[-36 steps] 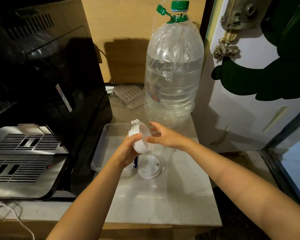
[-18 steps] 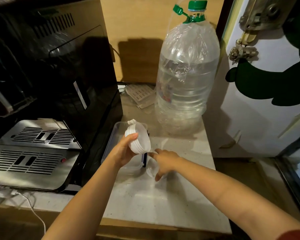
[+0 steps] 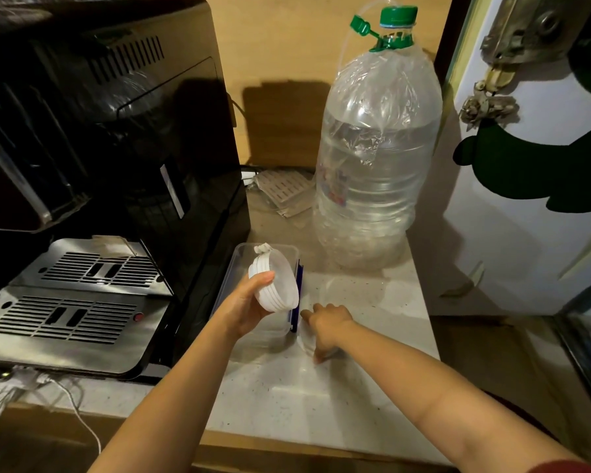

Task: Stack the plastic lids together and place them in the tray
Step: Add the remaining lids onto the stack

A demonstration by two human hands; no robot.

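The right hand (image 3: 326,327) has dropped from the stack (image 3: 276,283) onto the last lid (image 3: 306,343), fingers closing on it; the left hand (image 3: 244,310) still grips the stack above the tray (image 3: 232,281). One lid remains.

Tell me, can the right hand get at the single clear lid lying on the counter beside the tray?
Probably yes. The right hand is already down on the clear lid, its fingers over the rim. Nothing lies between them; the left hand holds the stack up over the tray, out of the way.
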